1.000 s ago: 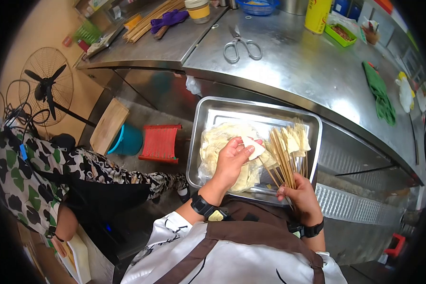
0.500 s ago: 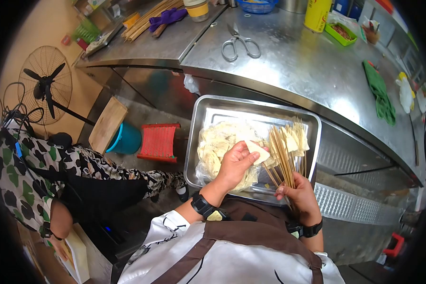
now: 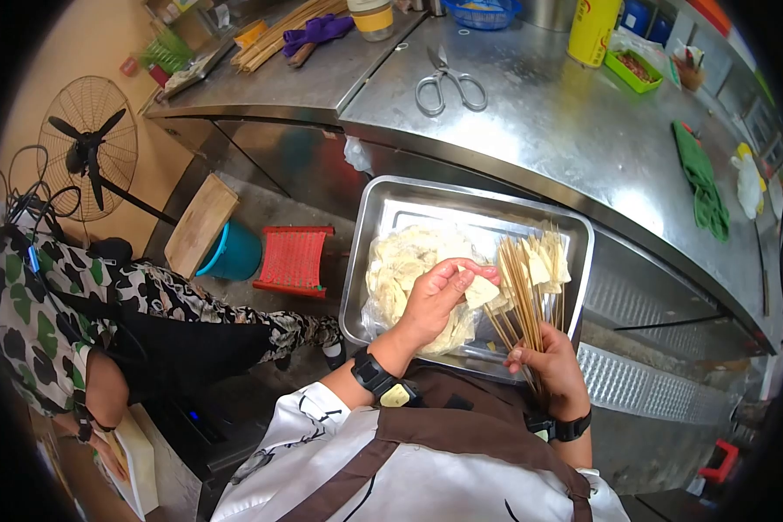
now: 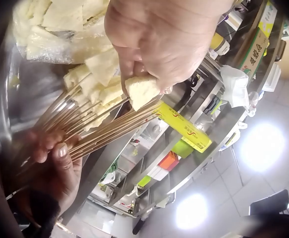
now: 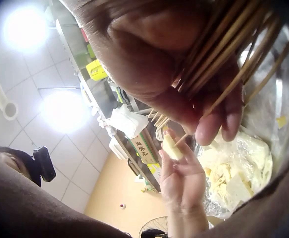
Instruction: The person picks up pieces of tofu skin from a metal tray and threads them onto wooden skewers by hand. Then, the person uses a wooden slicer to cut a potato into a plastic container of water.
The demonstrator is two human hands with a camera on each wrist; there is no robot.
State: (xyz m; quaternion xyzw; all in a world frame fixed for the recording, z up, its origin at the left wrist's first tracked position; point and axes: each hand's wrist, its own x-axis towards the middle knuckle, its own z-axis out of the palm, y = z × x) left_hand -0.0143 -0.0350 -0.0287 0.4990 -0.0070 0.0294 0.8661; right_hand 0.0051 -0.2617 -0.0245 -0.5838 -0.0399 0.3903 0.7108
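My left hand (image 3: 433, 304) pinches a thin, pale yellow folded sheet of food (image 3: 482, 292) between thumb and fingers, beside the skewer bundle. In the right wrist view, a skewer's end meets this piece (image 5: 171, 148). A bundle of bamboo skewers (image 3: 522, 296) is gripped low down by my right hand (image 3: 560, 372), its upper ends fanned over the tray. Several skewers in it carry similar pale pieces (image 3: 544, 263) near their tops. A heap of loose pale sheets (image 3: 398, 270) lies on clear plastic in the left half of the metal tray (image 3: 474, 189).
Beyond the tray runs a steel counter (image 3: 530, 113) with scissors (image 3: 449, 87), a yellow can (image 3: 593, 33), a green tub (image 3: 632, 71) and a green cloth (image 3: 698, 178). To the left are a red stool (image 3: 294, 261), a blue bucket (image 3: 237, 250), a fan (image 3: 87, 152) and another person (image 3: 47, 331).
My left hand has moved slightly right and down, bringing the pale piece closer to the skewers and tilting it. My right hand keeps its grip on the bundle.
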